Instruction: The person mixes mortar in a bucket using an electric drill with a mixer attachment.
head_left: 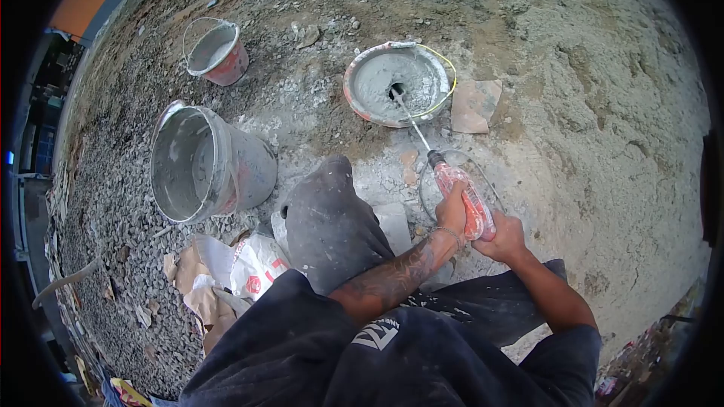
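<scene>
Both hands are closed on a red power drill [465,200] that looks wrapped in clear plastic. My left hand [452,212] wraps its body from the left side, and my right hand [502,238] grips its rear end. From the chuck a thin metal mixing shaft [412,122] runs down into a bucket [354,104] of wet grey mortar [381,79]. Around the shaft there is a dark hollow in the mortar, and the shaft's lower end is hidden. The bucket's yellow-covered handle [455,75] lies over its right rim.
A large grey-coated bucket [256,166] lies tilted at the left, with a smaller red bucket [230,68] beyond it. Torn paper sacks [256,267] sit on gravel [113,271] beside my left leg. A cardboard piece [475,105] lies right of the mortar bucket. Sandy ground [603,158] spreads rightward.
</scene>
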